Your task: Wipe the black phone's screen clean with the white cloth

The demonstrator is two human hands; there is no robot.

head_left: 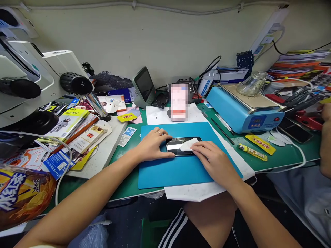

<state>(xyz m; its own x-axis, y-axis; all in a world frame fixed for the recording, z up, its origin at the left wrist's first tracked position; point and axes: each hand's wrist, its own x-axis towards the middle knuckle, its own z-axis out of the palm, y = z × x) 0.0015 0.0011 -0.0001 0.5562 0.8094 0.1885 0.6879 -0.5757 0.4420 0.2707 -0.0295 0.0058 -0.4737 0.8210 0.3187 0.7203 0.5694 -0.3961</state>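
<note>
A smartphone [177, 141] with a dark, reflective glass face lies flat on the blue work mat [165, 174]. My left hand [153, 146], a ring on one finger, grips the phone's left end, thumb on the near edge and fingers on the far edge. A folded white wipe [188, 144] is pinched between the fingertips of my right hand [216, 160] and rests on the phone's glass. The phone's right end is partly hidden by the wipe and my right hand.
Behind the mat stands a phone with a lit, blurred screen [178, 101]. A blue heating plate [232, 112] carries a glass jar [252, 83] at right. A microscope [77, 82], booklets and a drink bottle [23, 196] crowd the left. Another person's arm [326, 137] shows at far right.
</note>
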